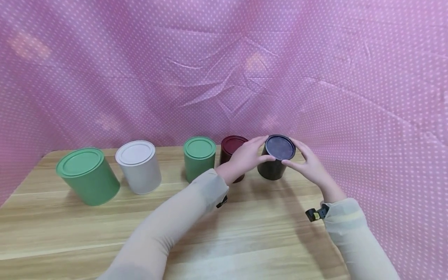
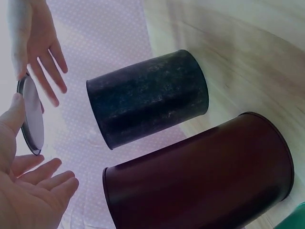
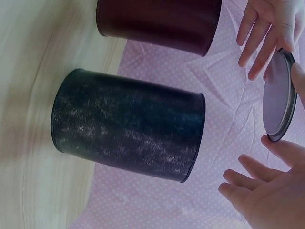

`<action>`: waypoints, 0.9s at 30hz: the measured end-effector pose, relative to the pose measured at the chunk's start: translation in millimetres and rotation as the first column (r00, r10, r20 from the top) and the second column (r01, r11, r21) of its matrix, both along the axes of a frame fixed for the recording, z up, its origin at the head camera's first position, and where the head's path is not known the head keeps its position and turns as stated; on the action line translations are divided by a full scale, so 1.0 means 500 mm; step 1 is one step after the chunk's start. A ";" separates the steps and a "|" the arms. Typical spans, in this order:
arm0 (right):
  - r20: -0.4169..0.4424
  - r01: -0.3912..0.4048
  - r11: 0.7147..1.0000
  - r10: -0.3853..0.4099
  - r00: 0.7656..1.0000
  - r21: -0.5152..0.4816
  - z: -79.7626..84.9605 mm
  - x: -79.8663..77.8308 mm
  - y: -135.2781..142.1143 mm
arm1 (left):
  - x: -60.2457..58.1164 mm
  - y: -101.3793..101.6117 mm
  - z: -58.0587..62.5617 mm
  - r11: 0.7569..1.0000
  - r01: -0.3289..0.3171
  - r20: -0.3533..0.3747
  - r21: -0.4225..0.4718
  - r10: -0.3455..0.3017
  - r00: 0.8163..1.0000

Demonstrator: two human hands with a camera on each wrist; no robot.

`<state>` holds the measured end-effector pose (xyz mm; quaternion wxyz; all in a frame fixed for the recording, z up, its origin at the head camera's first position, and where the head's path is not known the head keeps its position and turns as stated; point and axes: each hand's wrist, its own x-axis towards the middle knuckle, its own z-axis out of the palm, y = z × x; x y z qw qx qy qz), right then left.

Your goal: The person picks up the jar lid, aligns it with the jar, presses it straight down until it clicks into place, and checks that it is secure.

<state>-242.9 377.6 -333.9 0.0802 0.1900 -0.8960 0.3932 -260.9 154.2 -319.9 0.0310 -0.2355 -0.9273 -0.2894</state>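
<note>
A round dark lid [image 1: 280, 147] is held between both hands, over the open end of a mottled black can [image 1: 271, 171]. A gap between lid and can shows in both wrist views. My left hand [image 1: 246, 155] grips the lid's left edge with thumb and index finger, the other fingers spread. On the opposite edge, my right hand [image 1: 310, 164] holds it the same way. The lid [image 3: 278, 95] shows its pale underside in the right wrist view. Beside the black can stands a dark red can [image 2: 195, 181], partly behind the left hand in the head view.
Further left along the back of the wooden table [image 1: 245, 233] stand a small green can [image 1: 199, 163], a white can [image 1: 141, 171] and a larger green can [image 1: 92, 181], all lidded. A pink dotted cloth [image 1: 217, 77] hangs behind and along the right.
</note>
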 end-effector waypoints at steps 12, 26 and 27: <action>0.120 0.048 0.999 -0.047 0.992 -0.011 0.024 -0.027 0.015 | -0.043 0.029 0.004 0.998 -0.022 0.030 0.058 0.020 0.999; 0.282 0.060 0.998 -0.067 0.957 0.033 0.015 -0.092 0.051 | -0.115 0.065 -0.008 0.998 0.046 0.082 0.030 -0.048 0.995; 0.285 0.056 0.998 -0.061 0.957 0.026 0.013 -0.098 0.053 | -0.118 0.067 -0.009 0.998 0.043 0.081 0.033 -0.046 0.996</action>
